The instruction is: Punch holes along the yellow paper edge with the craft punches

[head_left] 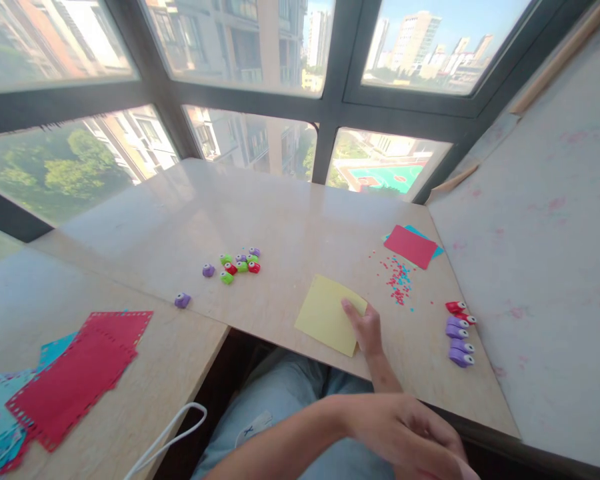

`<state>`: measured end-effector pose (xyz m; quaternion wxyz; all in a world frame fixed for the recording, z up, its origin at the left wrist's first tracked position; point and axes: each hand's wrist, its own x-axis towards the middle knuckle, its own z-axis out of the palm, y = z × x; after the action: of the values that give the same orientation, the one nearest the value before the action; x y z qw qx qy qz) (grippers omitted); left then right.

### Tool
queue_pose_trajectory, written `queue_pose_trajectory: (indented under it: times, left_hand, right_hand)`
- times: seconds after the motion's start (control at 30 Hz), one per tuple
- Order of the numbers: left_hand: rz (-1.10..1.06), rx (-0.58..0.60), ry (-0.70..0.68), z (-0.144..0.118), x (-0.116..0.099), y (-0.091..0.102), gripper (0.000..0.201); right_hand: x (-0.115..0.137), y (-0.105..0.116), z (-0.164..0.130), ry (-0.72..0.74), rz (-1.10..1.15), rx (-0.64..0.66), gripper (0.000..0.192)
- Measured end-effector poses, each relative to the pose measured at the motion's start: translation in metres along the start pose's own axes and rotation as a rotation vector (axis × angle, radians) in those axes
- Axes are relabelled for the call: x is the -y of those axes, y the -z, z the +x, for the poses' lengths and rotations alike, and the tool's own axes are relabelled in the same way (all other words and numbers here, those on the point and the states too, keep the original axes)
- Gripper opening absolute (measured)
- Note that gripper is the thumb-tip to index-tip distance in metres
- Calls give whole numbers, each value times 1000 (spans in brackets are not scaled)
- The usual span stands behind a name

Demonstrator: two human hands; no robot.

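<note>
Bright daylight pours through the windows (pixel 260 47) along the top of the frame, washing the table (pixel 280 220) evenly with soft shadows. Wide-angle distortion bends the edges; the near hand (pixel 410 433) at lower right is slightly blurred.

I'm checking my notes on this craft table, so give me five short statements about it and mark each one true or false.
1. A hand rests on the pale yellow square paper sheet. True.
2. The scatter of red and blue paper confetti lies left of the yellow sheet. False: it lies to the sheet's right, below the red rectangular card.
3. A row of red and purple plastic punches stands near the right wall. True.
4. The cluster of small green, red and purple punches sits on the yellow sheet. False: it sits on the bare beige table, left of the sheet.
5. A large red paper with punched edges lies at the far left. True.
</note>
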<state>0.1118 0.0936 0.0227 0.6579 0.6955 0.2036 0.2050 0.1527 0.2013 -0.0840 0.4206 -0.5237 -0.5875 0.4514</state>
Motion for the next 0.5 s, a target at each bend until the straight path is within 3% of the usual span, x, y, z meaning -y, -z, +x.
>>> queue_pose_trajectory:
  times: [0.03, 0.1, 0.2, 0.27, 0.33, 0.5]
  left_hand:
    - [-209, -132, -12, -20, 2, 19, 41]
    - [-332, -557, 32, -64, 10, 57, 39]
    - [-62, -1329, 182, -122, 31, 106, 31]
    - [279, -1694, 392, -149, 48, 131, 30]
    - [564, -1740, 602, -166, 63, 150, 34]
    - [756, -1630, 898, -175, 78, 172, 45]
  right_hand:
    - [0, 0, 0, 0, 3, 7, 43]
    - [0, 0, -1, 2, -2, 10, 43]
    - [-2, 0, -1, -1, -25, 5, 44]
    - [-4, 0, 0, -11, -32, 7, 45]
    - [-5, 0, 0, -12, -42, 12, 46]
    - [-7, 1, 0, -4, -63, 16, 46]
